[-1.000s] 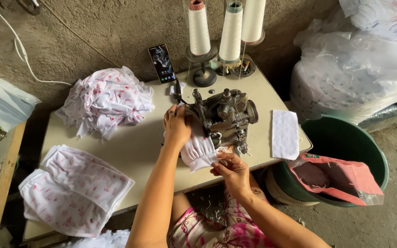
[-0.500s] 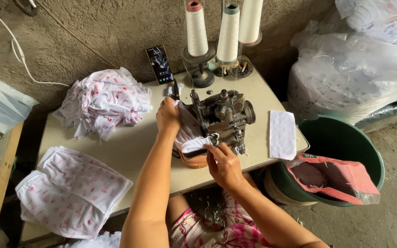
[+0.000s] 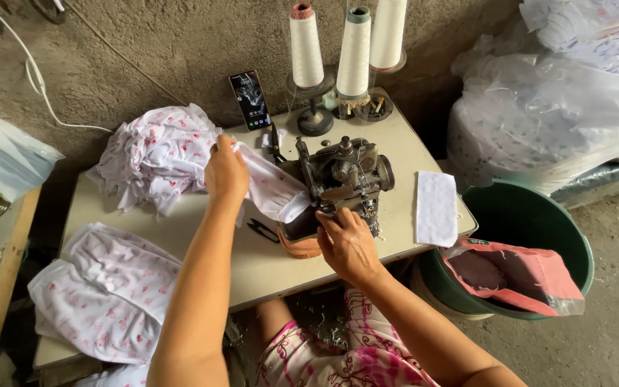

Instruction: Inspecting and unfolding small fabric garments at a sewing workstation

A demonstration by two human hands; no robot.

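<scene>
Your left hand [image 3: 225, 172] is pinching the white printed cloth piece [image 3: 270, 188], which is stretching toward 4 o'clock into the sewing machine [image 3: 342, 179]. Your right hand [image 3: 347, 244], fingers curled, is pressing the cloth's end at the machine's front.

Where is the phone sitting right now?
In the head view, the dark phone stands propped against the wall at the back of the sewing table, left of the three thread cones and just behind the pile of printed fabric.
</scene>
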